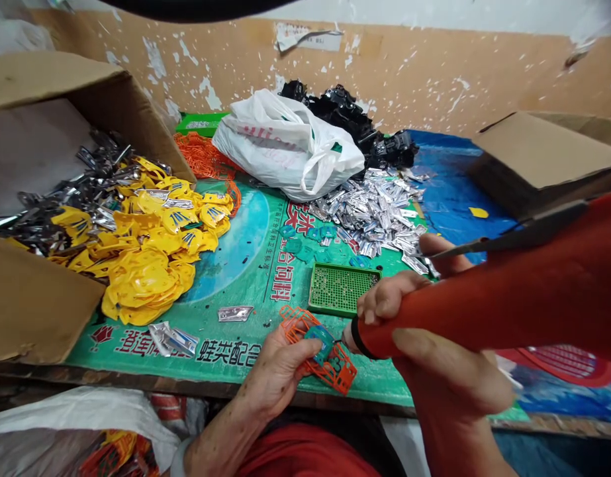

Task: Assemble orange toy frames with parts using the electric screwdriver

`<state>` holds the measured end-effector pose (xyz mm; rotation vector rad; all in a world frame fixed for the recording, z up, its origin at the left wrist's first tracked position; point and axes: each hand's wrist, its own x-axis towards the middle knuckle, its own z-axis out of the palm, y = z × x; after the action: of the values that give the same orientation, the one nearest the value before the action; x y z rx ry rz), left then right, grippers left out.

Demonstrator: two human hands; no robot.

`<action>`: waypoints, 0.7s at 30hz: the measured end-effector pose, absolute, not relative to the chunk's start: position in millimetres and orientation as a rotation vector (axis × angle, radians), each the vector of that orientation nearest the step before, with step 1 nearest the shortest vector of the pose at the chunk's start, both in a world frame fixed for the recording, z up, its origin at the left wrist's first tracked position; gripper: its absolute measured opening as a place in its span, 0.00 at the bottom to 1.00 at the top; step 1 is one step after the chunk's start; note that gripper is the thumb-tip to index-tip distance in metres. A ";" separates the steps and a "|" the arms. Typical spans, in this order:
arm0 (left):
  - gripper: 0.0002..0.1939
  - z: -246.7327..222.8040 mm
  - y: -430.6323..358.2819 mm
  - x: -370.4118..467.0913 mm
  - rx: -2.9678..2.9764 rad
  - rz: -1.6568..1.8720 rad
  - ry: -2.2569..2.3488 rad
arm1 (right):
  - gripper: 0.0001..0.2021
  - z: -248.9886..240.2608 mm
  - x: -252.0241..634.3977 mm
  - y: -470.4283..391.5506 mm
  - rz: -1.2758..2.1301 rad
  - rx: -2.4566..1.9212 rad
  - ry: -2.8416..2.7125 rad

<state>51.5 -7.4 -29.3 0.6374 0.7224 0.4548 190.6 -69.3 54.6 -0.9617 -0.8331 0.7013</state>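
My left hand [280, 368] pinches an orange plastic frame [341, 371] with a teal piece [319, 343] set on it, the thumb resting on the teal piece. My right hand [434, 331] is wrapped round a red power screwdriver [464, 298], whose tip points left and meets or nearly meets the teal piece. Just beyond the orange frame sits a green tray [342, 289] of tiny metal parts. Several loose teal pieces [305, 244] lie past that tray. A flat silver piece [235, 313] rests left of my left hand.
Yellow parts [149, 265] spill from a cardboard box [42, 305] at left. Behind are a white bag [285, 146], silver pieces [377, 209] and black parts [339, 106]. Another box [548, 152] and a red basket [568, 364] stand right. An open sack [87, 424] is below the table edge.
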 end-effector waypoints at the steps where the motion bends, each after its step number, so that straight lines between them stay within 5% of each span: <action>1: 0.14 -28.9 -7.3 51.8 0.634 0.458 0.722 | 0.30 54.1 190.4 -69.2 0.707 -0.963 -0.832; 9: 0.12 -26.9 -7.2 53.3 0.610 0.460 0.729 | 0.29 51.1 191.4 -66.7 0.711 -1.005 -0.856; 14: 0.11 -28.0 -8.3 53.2 0.617 0.467 0.711 | 0.14 47.5 193.4 -66.0 0.717 -0.982 -0.885; 18: 0.13 -25.3 -8.9 53.9 0.594 0.481 0.716 | 0.26 46.1 192.8 -66.3 0.744 -0.923 -0.872; 21: 0.14 -22.9 -8.9 53.5 0.580 0.489 0.722 | 0.26 45.6 191.0 -66.7 0.753 -0.894 -0.873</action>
<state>53.5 -8.9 -22.9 0.5805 0.7220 0.4887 191.0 -66.7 45.6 -0.8944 -0.8732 0.7529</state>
